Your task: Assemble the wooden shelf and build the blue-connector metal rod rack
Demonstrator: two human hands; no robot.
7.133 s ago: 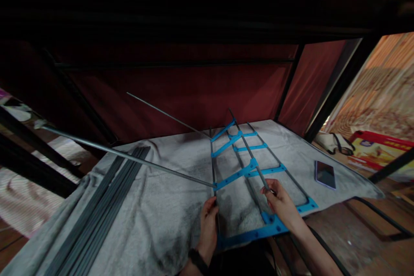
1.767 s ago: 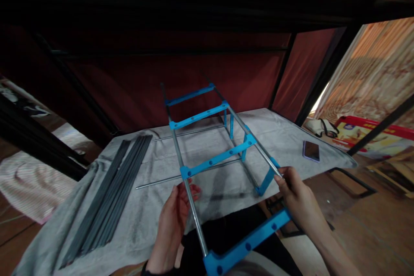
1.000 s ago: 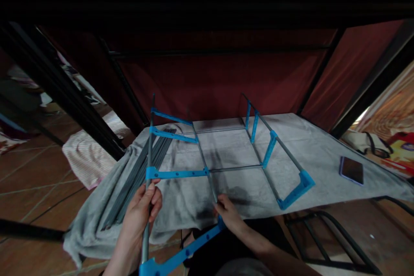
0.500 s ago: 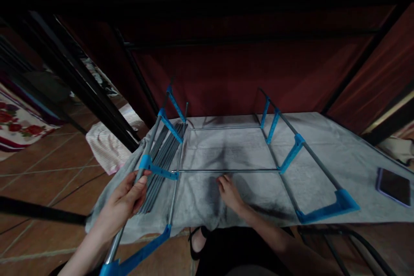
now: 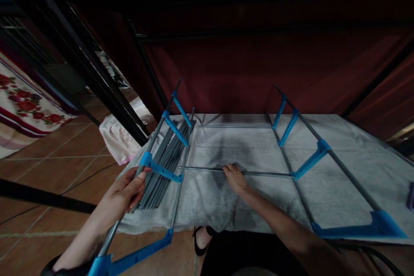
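Observation:
My left hand point(image 5: 124, 192) is closed round the upper grey rod of the left side frame point(image 5: 161, 172), a ladder of grey rods and blue plastic brackets tilted over the table's left edge. My right hand point(image 5: 235, 178) rests on a thin metal cross rod point(image 5: 268, 174) lying on the grey cloth point(image 5: 339, 172), its fingers curled over the rod. That rod runs from the left frame to the right side frame point(image 5: 318, 148), which stands on the cloth with its own blue brackets. A second cross rod point(image 5: 236, 127) lies further back.
A bundle of several grey rods point(image 5: 168, 159) lies on the cloth under the left frame. A phone's corner point(image 5: 410, 196) shows at the right edge. Dark red fabric point(image 5: 258, 69) and black bars stand behind. Tiled floor, a striped cloth point(image 5: 118, 136) and my sandalled foot point(image 5: 202, 239) lie below.
The two side frames have been swung apart from one stacked piece. In the last half second my right hand moved up onto the cross rod; the view shifted left, pushing the phone to the edge.

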